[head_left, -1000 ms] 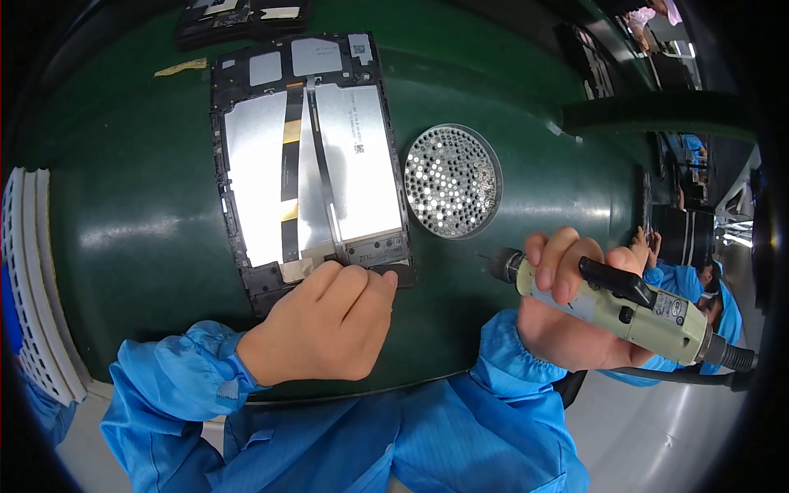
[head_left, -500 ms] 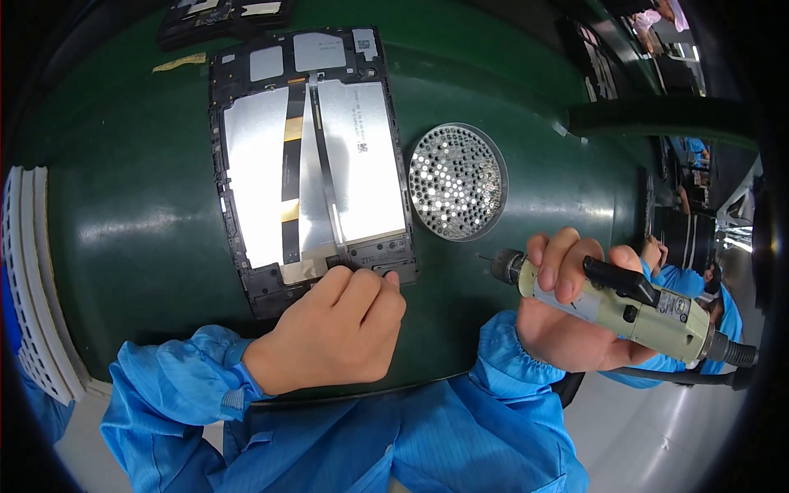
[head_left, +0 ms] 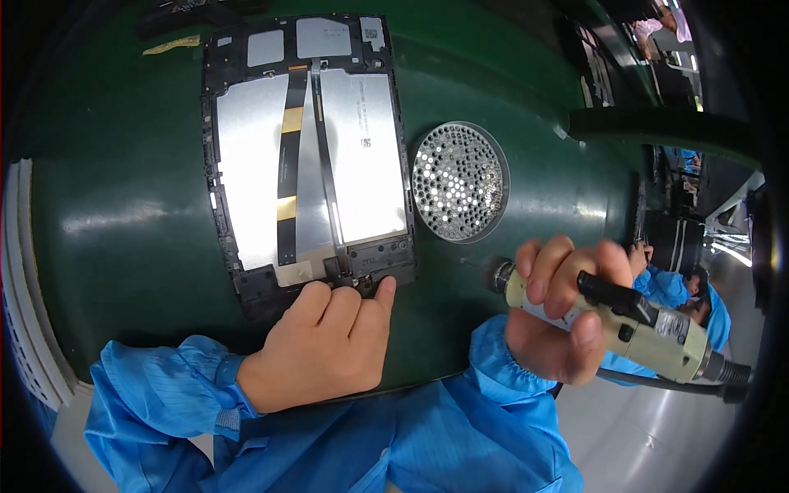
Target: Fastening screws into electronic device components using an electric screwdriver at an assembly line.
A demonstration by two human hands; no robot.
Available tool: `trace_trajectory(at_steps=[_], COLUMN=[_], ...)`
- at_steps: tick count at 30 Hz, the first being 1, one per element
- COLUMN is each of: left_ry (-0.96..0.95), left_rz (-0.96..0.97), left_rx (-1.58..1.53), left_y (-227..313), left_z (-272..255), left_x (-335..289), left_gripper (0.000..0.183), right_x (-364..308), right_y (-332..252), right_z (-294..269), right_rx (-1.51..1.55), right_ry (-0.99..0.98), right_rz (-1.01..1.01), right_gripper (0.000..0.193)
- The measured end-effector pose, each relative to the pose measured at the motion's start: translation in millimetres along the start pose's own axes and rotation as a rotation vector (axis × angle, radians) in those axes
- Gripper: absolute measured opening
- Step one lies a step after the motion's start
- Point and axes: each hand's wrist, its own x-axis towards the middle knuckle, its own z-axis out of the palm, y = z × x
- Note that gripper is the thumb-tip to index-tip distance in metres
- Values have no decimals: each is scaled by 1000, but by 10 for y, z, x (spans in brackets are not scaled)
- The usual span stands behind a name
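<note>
An opened tablet (head_left: 362, 181), with a black frame, silver panel and two dark ribbon cables, lies flat before me. My left hand (head_left: 325, 349) is closed at its lower edge. The index fingertip presses near the lower right corner; the other fingertips are curled and partly hidden. Off the table's near right side, my right hand (head_left: 559, 304) grips a pale green electric screwdriver (head_left: 649, 329). Its thin bit points left, apart from the tablet, and its black lever faces up. Between tablet and screwdriver sits a round metal dish (head_left: 504, 185) of small shiny pieces and dark holes.
A yellowish strip (head_left: 171, 45) and a dark device (head_left: 193, 12) lie at the far left of the green table (head_left: 123, 271). White stacked trays (head_left: 23, 246) stand along the left. A cable runs from the screwdriver's rear. Another person in blue (head_left: 670, 287) sits at the right.
My left hand has shifted slightly left, its index finger now straighter on the tablet's edge. The screwdriver has moved slightly left, and my right hand's grip has altered. The whole view has tilted a little.
</note>
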Motion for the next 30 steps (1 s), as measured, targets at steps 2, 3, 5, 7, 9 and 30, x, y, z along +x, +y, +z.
trace_trajectory(at_steps=[2, 3, 5, 7, 9, 30], left_ry=[-15, -27, -34, 78, 41, -163], left_rz=[6, -11, -32, -44, -77, -170], left_rx=[-18, -25, -42, -56, -77, -209], left_y=[-24, -44, -83, -138, -182, -182], left_z=[-13, -22, 7, 10, 14, 58], left_x=[-14, -20, -36, -31, -47, -45], left_gripper=[16, 17, 18, 18, 18, 21], right_x=[0, -18, -45, -53, -54, -69], right_y=[9, 27, 58, 40, 45, 41], right_z=[58, 100, 165, 218, 249, 270], right_rx=[1, 33, 65, 55, 18, -14], right_ry=[-55, -63, -100, -111, -140, -150], right_rz=[-9, -18, -13, 11, 12, 139], right_gripper=[46, 40, 37, 36, 35, 29])
